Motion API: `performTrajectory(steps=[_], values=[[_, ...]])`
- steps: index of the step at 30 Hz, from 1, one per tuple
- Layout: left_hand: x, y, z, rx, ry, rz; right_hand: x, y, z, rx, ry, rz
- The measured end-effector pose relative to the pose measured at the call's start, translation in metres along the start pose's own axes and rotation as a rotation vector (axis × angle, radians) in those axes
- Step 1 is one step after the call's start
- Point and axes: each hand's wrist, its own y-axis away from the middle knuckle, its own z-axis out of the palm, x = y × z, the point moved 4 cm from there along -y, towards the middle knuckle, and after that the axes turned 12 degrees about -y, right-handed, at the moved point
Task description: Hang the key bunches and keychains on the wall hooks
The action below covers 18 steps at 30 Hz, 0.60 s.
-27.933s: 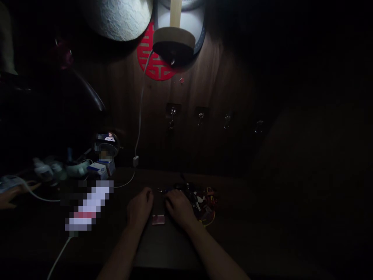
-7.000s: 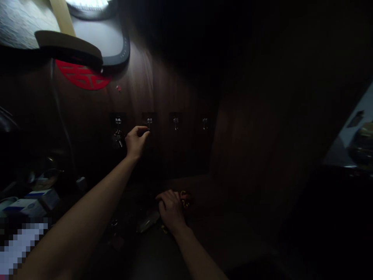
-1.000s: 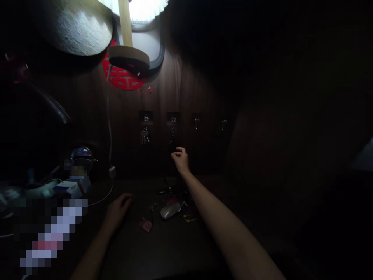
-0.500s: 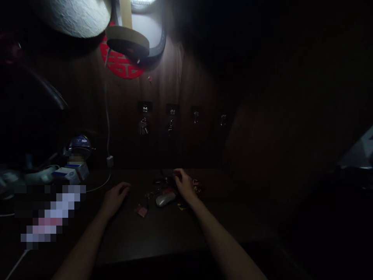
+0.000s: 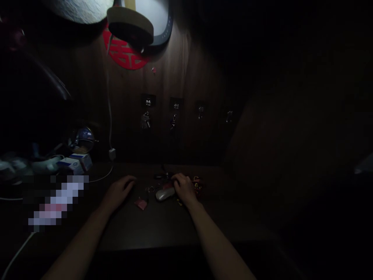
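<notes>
Now: silver fob (image 5: 163, 194) touching rt grip (image 5: 184, 187), thumb side.

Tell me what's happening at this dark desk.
A person is at a dim wooden desk. Their right hand is down on a heap of keys and fobs, fingertips against a silver oval fob; it is too dark to tell whether it grips anything. Their left hand lies open on the desk, near a pink tag. On the wall, the two leftmost hooks carry a key bunch and a smaller key set.
</notes>
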Motion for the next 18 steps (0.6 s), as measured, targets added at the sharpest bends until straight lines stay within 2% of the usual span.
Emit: performTrajectory(steps=[6,10,18], values=[[0.031,0.002,0.011,0.000,-0.026,0.133,-0.003,-0.002,0.003,-0.025,0.026,-0.008],[0.048,0.005,0.024,-0.077,-0.061,0.219,-0.003,-0.003,0.005,-0.041,0.033,-0.022],[0.045,0.002,0.032,-0.109,-0.129,0.182,-0.011,-0.002,0.007,-0.044,-0.001,-0.075]])
